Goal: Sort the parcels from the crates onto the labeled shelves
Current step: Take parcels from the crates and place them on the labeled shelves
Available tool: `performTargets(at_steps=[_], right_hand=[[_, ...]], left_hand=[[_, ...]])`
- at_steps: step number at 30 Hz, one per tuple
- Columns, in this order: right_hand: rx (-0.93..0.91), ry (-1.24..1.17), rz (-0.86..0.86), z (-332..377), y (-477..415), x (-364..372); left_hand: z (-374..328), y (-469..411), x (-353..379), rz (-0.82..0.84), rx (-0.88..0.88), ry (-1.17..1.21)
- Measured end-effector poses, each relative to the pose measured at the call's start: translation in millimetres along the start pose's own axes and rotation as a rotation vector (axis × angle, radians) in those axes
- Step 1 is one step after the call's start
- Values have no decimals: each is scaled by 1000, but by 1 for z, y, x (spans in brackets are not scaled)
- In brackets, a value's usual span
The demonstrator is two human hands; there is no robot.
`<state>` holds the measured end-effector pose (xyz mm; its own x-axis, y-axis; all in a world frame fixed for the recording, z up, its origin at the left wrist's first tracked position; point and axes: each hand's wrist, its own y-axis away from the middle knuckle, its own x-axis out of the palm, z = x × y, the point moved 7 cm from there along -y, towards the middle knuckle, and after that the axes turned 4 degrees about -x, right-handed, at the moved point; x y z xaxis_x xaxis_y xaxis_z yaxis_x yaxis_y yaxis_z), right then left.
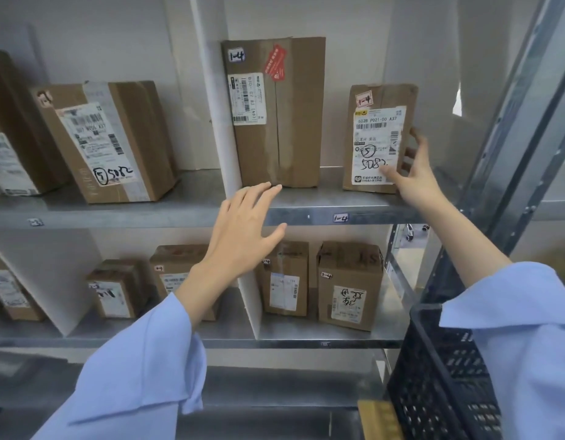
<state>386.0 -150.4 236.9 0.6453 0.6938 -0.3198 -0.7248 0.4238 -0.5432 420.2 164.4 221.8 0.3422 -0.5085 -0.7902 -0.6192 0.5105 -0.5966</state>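
Observation:
A small brown parcel [374, 100] marked 1-4 stands upright on the upper shelf [306, 201], above the shelf label 1-4 [340, 218]. My right hand [412, 173] is wrapped around its right side, thumb on the front label, fingers behind the edge. A taller parcel [293, 122], also marked 1-4, stands to its left. My left hand [243, 230] hovers open in front of the shelf edge, fingers spread, holding nothing.
White dividers [211, 90] split the shelves into bays. More parcels [106, 141] lean in the left bay; several small boxes [349, 287] stand on the lower shelf. A black plastic crate [443, 376] is at the lower right, beside the metal rack post [509, 122].

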Motion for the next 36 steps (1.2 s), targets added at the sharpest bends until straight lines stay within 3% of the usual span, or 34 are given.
performTargets(at_steps=[7, 14, 36], right_hand=[[-14, -10, 66, -4, -7, 1], [-3, 110, 29, -5, -4, -14], [-11, 121, 145, -18, -25, -9]], left_hand=[[-8, -13, 10, 0, 28, 30], [-6, -31, 14, -31, 15, 140], [-4, -75, 58, -1, -69, 117]])
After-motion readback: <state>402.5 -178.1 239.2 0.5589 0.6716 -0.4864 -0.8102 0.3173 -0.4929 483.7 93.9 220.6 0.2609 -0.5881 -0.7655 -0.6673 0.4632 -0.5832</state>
